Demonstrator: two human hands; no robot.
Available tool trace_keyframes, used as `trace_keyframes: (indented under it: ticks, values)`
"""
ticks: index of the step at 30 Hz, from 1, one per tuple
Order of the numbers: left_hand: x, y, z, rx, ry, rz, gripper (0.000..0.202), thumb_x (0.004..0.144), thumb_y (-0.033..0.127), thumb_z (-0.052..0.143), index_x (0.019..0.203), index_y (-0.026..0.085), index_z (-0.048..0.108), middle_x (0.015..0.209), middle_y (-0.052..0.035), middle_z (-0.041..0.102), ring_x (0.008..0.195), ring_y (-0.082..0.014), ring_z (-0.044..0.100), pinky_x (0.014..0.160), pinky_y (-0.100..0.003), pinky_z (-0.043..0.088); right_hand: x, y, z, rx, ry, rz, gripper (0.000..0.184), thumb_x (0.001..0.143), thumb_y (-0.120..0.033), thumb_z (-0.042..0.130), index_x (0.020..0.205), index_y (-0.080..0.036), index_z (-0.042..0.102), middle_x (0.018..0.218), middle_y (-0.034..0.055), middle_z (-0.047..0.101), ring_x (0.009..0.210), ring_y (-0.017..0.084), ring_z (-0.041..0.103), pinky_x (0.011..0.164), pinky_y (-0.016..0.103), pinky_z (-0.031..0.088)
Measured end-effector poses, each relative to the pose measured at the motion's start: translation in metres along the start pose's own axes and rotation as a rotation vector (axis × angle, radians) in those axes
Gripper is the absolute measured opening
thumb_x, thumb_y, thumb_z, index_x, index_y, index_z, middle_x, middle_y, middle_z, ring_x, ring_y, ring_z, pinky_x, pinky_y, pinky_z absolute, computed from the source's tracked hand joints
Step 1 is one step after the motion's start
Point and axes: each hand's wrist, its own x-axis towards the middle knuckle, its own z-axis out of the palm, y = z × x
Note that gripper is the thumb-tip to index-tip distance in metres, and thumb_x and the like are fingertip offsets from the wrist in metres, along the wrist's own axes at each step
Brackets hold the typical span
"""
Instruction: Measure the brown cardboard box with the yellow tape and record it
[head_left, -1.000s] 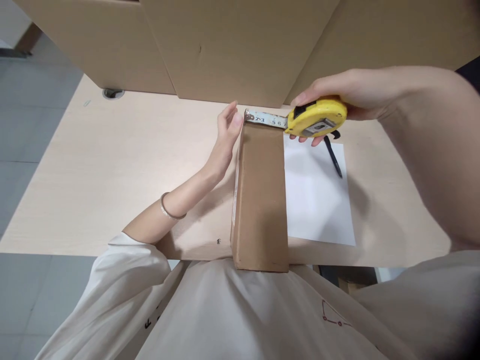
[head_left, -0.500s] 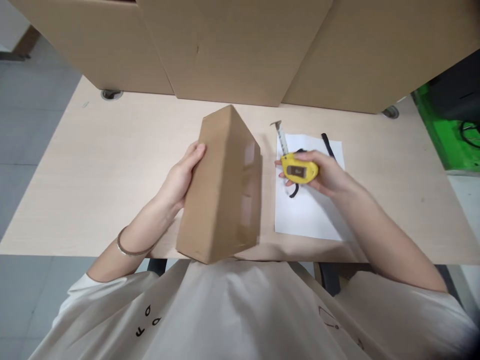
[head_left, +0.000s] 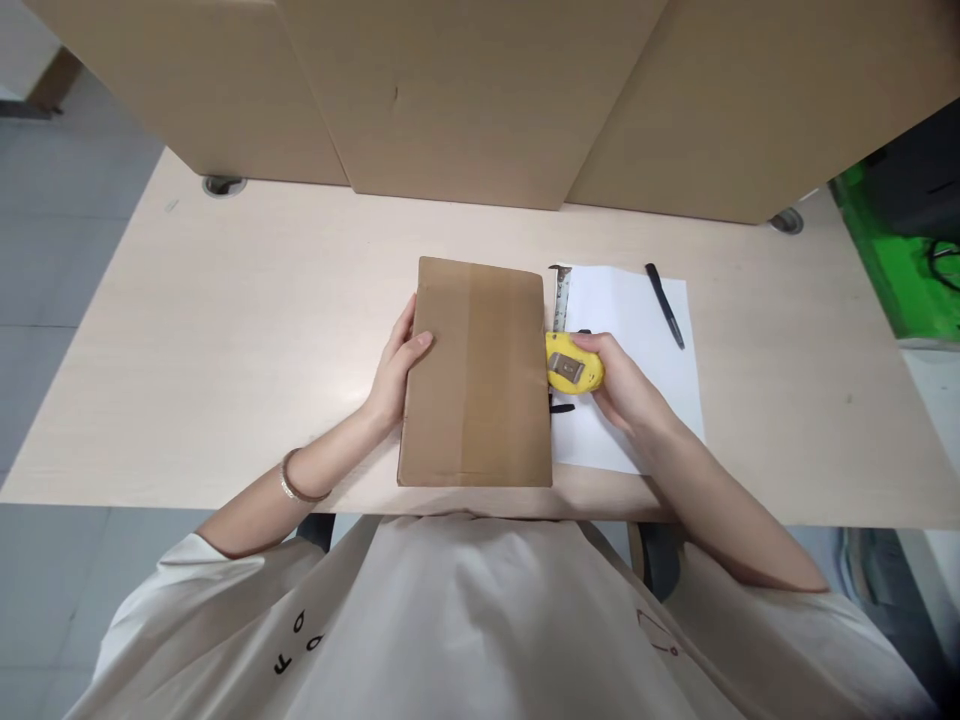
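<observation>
**Box flat at frame centre, tape lying along its right edge**

The cardboard box (head_left: 476,375) lay flat on the desk (head_left: 225,330) in the middle of the frame. Its long axis ran from the desk's near edge straight up the picture, and its broad taped face was turned upward.

The two hands flanked it. The left hand (head_left: 394,375) was curled round the box's left edge about halfway along, thumb on the top face and fingers down the side. The right hand (head_left: 622,385) was closed round the yellow tape measure (head_left: 572,363), whose case sat against the box's right edge at about the same height. Each hand was about as near the box as the other.

The tape blade (head_left: 561,295) ran out of the case toward the top of the frame, parallel to the box's long side and just beside it. Its hook lay level with the box's upper right corner.

Case and blade rested on a white sheet of paper (head_left: 645,330) to the right of the box, and a black pen (head_left: 664,305) lay near the sheet's upper right corner, apart from the hand.

The desk was pale wood, bare to the left of the box. Tall cardboard panels (head_left: 450,90) closed off its far side across the top of the frame. Grey floor (head_left: 60,250) showed at the left, and something green (head_left: 892,260) stood at the right edge.
</observation>
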Motion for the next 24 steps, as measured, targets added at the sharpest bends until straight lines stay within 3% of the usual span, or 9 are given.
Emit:
trace_keyframes:
  ticks: [5, 7, 11, 16, 21, 24]
  values:
    - [-0.001, -0.001, -0.002, -0.028, 0.053, -0.065, 0.059, 0.088, 0.045, 0.066, 0.146, 0.037, 0.059, 0.169, 0.0023, 0.049, 0.157, -0.0365, 0.043, 0.124, -0.048, 0.045, 0.004, 0.010, -0.006, -0.295, 0.182, -0.130, 0.041, 0.075, -0.054, 0.073, 0.098, -0.021, 0.066, 0.098, 0.0047, 0.071, 0.092, 0.023, 0.065, 0.079, 0.033, 0.050]
    - [-0.002, -0.002, -0.001, -0.034, 0.057, -0.078, 0.061, 0.087, 0.043, 0.065, 0.147, 0.038, 0.057, 0.169, 0.0043, 0.048, 0.158, -0.0353, 0.042, 0.126, -0.047, 0.043, 0.005, 0.013, -0.006, -0.468, 0.249, -0.161, 0.034, 0.080, -0.050, 0.068, 0.097, -0.022, 0.062, 0.095, 0.0042, 0.069, 0.090, 0.023, 0.063, 0.081, 0.034, 0.047]
    - [-0.002, -0.004, 0.000, -0.069, 0.052, -0.090, 0.068, 0.086, 0.040, 0.064, 0.152, 0.038, 0.051, 0.171, 0.0041, 0.045, 0.158, -0.0350, 0.041, 0.128, -0.049, 0.040, 0.008, 0.011, -0.001, -0.651, 0.260, -0.135, 0.014, 0.090, -0.035, 0.053, 0.093, -0.022, 0.056, 0.088, 0.0043, 0.066, 0.086, 0.024, 0.062, 0.080, 0.034, 0.042]
    - [0.000, -0.007, -0.002, -0.099, 0.051, -0.099, 0.072, 0.084, 0.038, 0.064, 0.154, 0.036, 0.049, 0.172, 0.0020, 0.044, 0.159, -0.0363, 0.040, 0.130, -0.052, 0.037, 0.017, -0.005, 0.002, -0.866, 0.329, -0.134, 0.021, 0.096, -0.041, 0.051, 0.089, -0.022, 0.055, 0.082, 0.0069, 0.066, 0.080, 0.026, 0.054, 0.075, 0.034, 0.034]
    - [0.001, -0.006, -0.003, -0.117, 0.036, -0.095, 0.069, 0.085, 0.038, 0.066, 0.153, 0.036, 0.051, 0.172, 0.0018, 0.044, 0.160, -0.0365, 0.038, 0.132, -0.054, 0.035, 0.035, -0.005, -0.006, -0.867, 0.238, -0.232, 0.036, 0.097, -0.039, 0.046, 0.068, -0.021, 0.057, 0.074, 0.0071, 0.065, 0.074, 0.023, 0.055, 0.072, 0.034, 0.037]
    - [0.001, -0.006, -0.003, -0.113, 0.035, -0.085, 0.068, 0.085, 0.038, 0.066, 0.152, 0.035, 0.052, 0.171, 0.0009, 0.045, 0.159, -0.0363, 0.040, 0.132, -0.055, 0.036, 0.045, 0.007, -0.007, -0.838, 0.254, -0.307, 0.037, 0.096, -0.034, 0.044, 0.067, -0.020, 0.061, 0.079, 0.0084, 0.068, 0.084, 0.024, 0.061, 0.082, 0.036, 0.043]
